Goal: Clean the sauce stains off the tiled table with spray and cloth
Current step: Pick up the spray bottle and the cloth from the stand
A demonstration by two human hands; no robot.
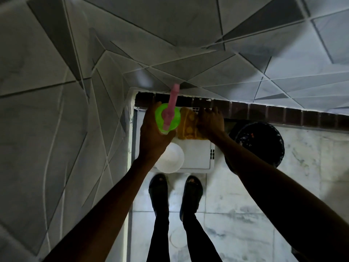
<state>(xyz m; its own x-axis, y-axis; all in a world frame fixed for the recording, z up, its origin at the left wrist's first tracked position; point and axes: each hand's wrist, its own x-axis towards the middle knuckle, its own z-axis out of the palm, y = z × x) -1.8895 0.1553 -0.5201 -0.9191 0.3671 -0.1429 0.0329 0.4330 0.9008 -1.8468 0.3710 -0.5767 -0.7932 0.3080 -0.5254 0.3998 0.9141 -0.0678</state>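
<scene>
You are looking straight down in a dim room. The tiled table (56, 76) has a grey top with thin lines that cut it into pointed shapes. It runs down your left side and across the far side, like a corner. A strip of small brown tiles (273, 112) runs along its far edge. Below that is a pale floor (245, 224) with grey cloudy marks. You stand on it in dark sandals (159, 188). A white plastic basket (198, 157) sits on the floor just past your toes, pushed into the corner under the table edge. A white round dish (171, 157) lies in the near left part of the basket. A round black bin (258, 146) with a dark bag in it stands just beside the basket, on its right. Both arms reach down over the basket. Your left hand (154, 135) is wrapped around a bright green spray bottle (167, 119). Your fingers curl round its side and hold it tight. The bottle stands up, and its pink top (172, 103) points away from you, toward the brown tiles. Your right hand (210, 122) is on a yellow cloth (188, 127) that lies at the far end of the basket, right next to the bottle. Your fingers bend down over the right end of the cloth and grip it. The left part of the cloth sticks out past your hand and touches the green bottle.
</scene>
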